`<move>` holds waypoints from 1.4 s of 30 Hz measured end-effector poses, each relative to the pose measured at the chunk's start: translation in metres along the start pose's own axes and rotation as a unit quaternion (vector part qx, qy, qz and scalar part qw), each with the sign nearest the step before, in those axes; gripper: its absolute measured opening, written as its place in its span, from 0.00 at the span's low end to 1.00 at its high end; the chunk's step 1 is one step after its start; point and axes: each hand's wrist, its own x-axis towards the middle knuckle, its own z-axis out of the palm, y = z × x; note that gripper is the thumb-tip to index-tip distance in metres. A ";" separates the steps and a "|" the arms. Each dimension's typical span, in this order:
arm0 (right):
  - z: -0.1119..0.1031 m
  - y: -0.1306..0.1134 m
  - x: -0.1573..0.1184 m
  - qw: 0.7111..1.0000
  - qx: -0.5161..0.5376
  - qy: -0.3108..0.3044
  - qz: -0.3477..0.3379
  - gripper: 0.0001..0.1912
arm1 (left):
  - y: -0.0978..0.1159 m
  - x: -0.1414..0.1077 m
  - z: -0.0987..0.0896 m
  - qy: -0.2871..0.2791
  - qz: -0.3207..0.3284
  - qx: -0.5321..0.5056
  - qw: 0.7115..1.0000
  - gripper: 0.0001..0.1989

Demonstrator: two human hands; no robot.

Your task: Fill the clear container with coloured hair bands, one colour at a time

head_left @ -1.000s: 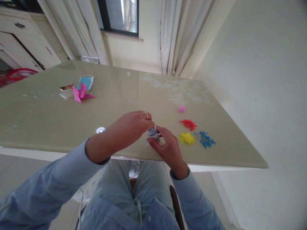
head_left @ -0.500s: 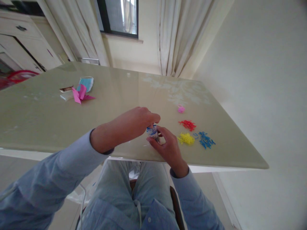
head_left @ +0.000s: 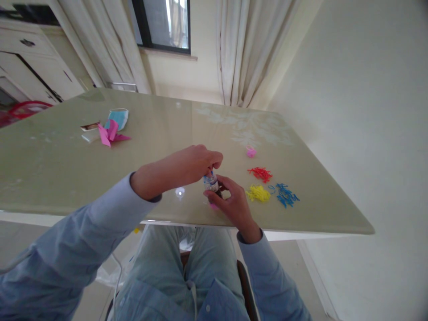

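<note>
My right hand (head_left: 232,198) is wrapped round a small clear jar (head_left: 211,183) with blue and white bits showing inside, near the table's front edge. Above the jar's top, my left hand (head_left: 197,164) has its fingers pinched together at the mouth; something blue shows at the fingertips, too small to make out. Something pink (head_left: 213,206) shows beneath the jar. To the right lie a yellow pile (head_left: 258,193), a red pile (head_left: 261,174) and a blue pile (head_left: 286,195) of small pieces, with a small pink heap (head_left: 251,152) behind them.
On the left of the glossy table (head_left: 160,129) lie folded pink paper (head_left: 112,132), a blue face mask (head_left: 118,119), a small card (head_left: 90,126) and a clear piece of plastic. A wall borders the right side; curtains and a window stand behind.
My left hand has lifted slightly from the jar's mouth, uncovering more of its top. Pink now shows under the jar. My right hand still holds it. The view has shifted slightly.
</note>
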 end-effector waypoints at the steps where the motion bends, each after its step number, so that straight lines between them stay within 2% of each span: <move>1: 0.000 0.001 0.001 1.000 0.010 -0.002 0.006 0.21 | -0.001 0.002 -0.001 0.002 0.003 -0.003 1.000 0.06; 10: 0.001 0.000 0.004 0.998 0.061 -0.015 0.023 0.21 | -0.007 0.015 -0.012 0.027 0.046 -0.023 0.998 0.07; 17: 0.001 0.000 0.003 0.996 0.079 -0.012 0.030 0.20 | -0.004 0.015 -0.008 0.042 0.037 -0.059 0.997 0.09; 22: 0.001 -0.001 0.002 0.995 0.091 -0.001 0.032 0.20 | -0.001 0.011 -0.002 0.081 0.018 -0.099 0.992 0.09; 29: 0.001 -0.003 0.002 0.994 0.101 0.000 0.037 0.20 | 0.007 0.008 0.008 0.171 -0.038 -0.154 0.972 0.06; 35: 0.002 -0.002 0.001 0.992 0.120 0.001 0.045 0.20 | 0.015 0.001 0.022 0.242 -0.092 -0.255 0.932 0.04; 39: 0.003 -0.003 0.001 0.991 0.126 0.001 0.050 0.19 | 0.019 -0.003 0.034 0.295 -0.130 -0.332 0.886 0.02; 42: 0.002 -0.003 0.001 0.990 0.129 0.004 0.052 0.19 | 0.020 -0.004 0.041 0.333 -0.151 -0.397 0.842 0.03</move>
